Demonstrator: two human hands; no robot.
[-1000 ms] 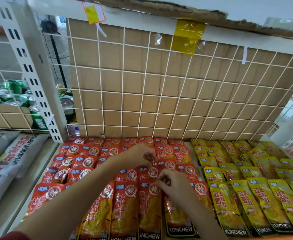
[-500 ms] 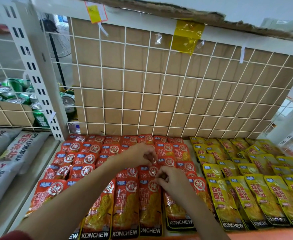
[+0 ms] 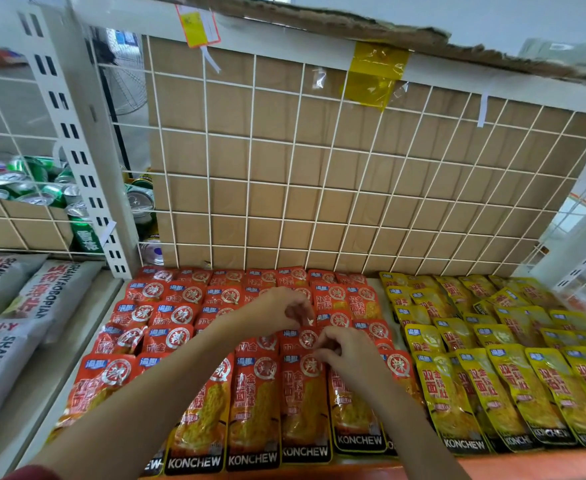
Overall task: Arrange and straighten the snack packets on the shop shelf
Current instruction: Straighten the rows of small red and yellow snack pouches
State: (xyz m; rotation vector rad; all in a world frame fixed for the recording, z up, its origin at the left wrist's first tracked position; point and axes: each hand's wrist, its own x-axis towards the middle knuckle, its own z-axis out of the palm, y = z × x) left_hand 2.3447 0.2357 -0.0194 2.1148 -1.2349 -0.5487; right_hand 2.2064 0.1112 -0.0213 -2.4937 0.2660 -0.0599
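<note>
As right hand (image 3: 348, 353) pinches, glossy packets (image 3: 303, 393) overlap.

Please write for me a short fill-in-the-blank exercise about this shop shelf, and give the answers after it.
1. The snack packets under the left hand and the right hand are ____ in colour.
2. The yellow packets lie on the ____ side of the shelf.
3. Behind the white wire grid stands brown ____.
4. The green cans are on the ____ side.

Answers: red; right; cardboard; left.
</note>
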